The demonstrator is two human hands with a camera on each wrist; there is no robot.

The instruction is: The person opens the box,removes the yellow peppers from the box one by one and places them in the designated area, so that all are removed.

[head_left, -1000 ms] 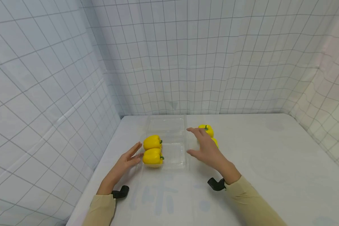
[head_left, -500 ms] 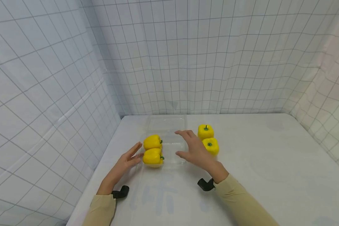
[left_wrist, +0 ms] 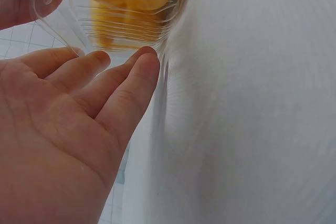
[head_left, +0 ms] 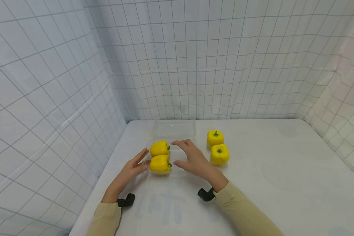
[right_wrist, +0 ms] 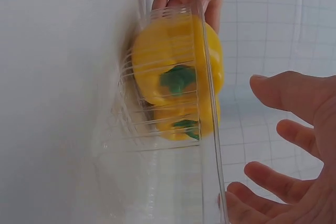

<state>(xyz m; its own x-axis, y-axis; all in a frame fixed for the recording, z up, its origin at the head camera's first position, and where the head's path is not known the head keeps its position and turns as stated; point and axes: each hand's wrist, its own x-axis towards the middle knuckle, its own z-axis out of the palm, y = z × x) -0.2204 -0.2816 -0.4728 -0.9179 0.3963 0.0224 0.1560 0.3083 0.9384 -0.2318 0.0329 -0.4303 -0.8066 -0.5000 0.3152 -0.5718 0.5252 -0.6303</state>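
Observation:
Two yellow bell peppers lie on their sides in the left half of a clear plastic clamshell box, one pepper behind the other, green stems facing right. My left hand is at the box's left side, its fingers fairly straight and near or touching the ribbed wall. Over the right half of the box is my right hand, fingers and thumb spread apart with nothing between them. In the right wrist view its fingers are beside the rim, apart from the peppers.
The box's clear lid lies folded back behind it. Two more yellow bell peppers, a rear one and a front one, stand stem-up on the white table to the right. Gridded white curtains surround the table.
My right hand has moved left from in front of the two standing peppers to over the box, leaving them in full view. The left hand stays where it was.

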